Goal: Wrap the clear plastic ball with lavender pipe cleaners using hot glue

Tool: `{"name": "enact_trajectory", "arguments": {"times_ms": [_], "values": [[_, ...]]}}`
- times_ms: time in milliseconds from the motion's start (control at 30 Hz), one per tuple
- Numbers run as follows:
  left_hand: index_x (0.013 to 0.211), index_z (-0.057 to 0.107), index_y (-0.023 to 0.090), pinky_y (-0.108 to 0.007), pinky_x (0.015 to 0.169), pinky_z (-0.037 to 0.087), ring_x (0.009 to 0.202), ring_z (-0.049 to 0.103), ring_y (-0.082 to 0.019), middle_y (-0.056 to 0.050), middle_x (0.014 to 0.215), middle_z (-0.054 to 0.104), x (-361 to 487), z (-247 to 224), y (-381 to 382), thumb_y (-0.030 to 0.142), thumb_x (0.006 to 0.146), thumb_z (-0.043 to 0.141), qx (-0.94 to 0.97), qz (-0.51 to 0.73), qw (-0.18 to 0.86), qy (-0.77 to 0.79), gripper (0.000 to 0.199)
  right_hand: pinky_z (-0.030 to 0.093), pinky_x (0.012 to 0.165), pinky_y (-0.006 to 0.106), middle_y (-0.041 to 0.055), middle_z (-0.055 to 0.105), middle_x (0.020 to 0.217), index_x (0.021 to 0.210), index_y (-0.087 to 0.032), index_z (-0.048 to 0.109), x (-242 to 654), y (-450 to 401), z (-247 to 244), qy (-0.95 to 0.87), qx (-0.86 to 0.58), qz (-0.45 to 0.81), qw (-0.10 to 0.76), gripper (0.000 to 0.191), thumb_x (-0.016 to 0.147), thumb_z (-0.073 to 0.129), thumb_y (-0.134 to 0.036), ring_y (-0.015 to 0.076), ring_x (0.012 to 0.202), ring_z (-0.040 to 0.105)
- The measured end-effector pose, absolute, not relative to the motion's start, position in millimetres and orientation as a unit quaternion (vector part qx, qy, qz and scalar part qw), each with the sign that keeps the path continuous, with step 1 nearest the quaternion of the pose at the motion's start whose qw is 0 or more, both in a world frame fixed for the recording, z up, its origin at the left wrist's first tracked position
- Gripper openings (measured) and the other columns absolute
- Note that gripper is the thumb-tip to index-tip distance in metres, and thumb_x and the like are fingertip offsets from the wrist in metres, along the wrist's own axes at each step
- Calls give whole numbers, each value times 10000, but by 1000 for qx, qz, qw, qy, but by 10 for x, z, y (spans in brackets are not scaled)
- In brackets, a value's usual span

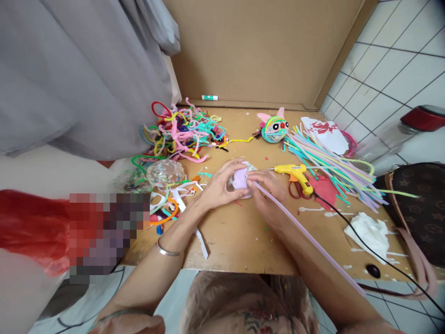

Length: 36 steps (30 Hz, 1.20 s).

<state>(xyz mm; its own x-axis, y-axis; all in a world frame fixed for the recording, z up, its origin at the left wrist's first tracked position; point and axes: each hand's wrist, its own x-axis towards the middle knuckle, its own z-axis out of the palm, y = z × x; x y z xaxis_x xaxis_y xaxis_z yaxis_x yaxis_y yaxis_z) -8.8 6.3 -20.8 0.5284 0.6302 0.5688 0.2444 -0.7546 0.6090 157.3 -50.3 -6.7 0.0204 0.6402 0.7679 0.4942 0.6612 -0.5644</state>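
Note:
In front of me my left hand (222, 185) is closed around a small clear plastic piece (251, 166), whose full shape my fingers hide. Lilac strands (240, 180) lie side by side across it. My right hand (266, 188) pinches a long lilac pipe cleaner (299, 226) close to the wrapped piece. The free length of it runs down along my right forearm. To the right of my hands lies a yellow glue gun (294, 174), its nozzle pointing left. Beyond it spreads a bundle of pastel pipe cleaners (333, 162).
A tangled heap of coloured pipe cleaners (181, 130) and a clear plastic dome (166, 172) sit at left. Further back are a decorated ball with pink ears (274, 127) and a glue stick (210, 98). The glue gun's black cord (361, 236) crosses the right side near a crumpled tissue (368, 234).

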Motion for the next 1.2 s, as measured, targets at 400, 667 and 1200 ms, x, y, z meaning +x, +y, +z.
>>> {"name": "enact_trajectory", "arguments": {"times_ms": [400,667,1200], "values": [[1372,415,183,-553,1114,380,1379,416,-354,-209,1442,446,-58,-270,60,381,658,820,862,380,194,273,845,541,811,369,38,750,899,883,-237,662,1567,-462,-123,-696,-397,40,597,78,857,620,-176,181,865,686],[1339,439,197,-552,1110,380,1372,424,-346,-198,1426,457,-53,-271,66,304,661,790,860,389,204,262,770,544,813,403,35,753,887,876,-253,667,1573,-458,-130,-703,-409,37,581,78,870,595,-222,198,853,687],[1344,451,185,-542,1125,375,1384,416,-342,-196,1432,460,-67,-254,59,306,678,782,862,384,205,259,753,530,848,417,41,752,918,912,-250,659,1560,-475,-148,-719,-399,22,568,90,902,569,-245,204,892,680]]}}
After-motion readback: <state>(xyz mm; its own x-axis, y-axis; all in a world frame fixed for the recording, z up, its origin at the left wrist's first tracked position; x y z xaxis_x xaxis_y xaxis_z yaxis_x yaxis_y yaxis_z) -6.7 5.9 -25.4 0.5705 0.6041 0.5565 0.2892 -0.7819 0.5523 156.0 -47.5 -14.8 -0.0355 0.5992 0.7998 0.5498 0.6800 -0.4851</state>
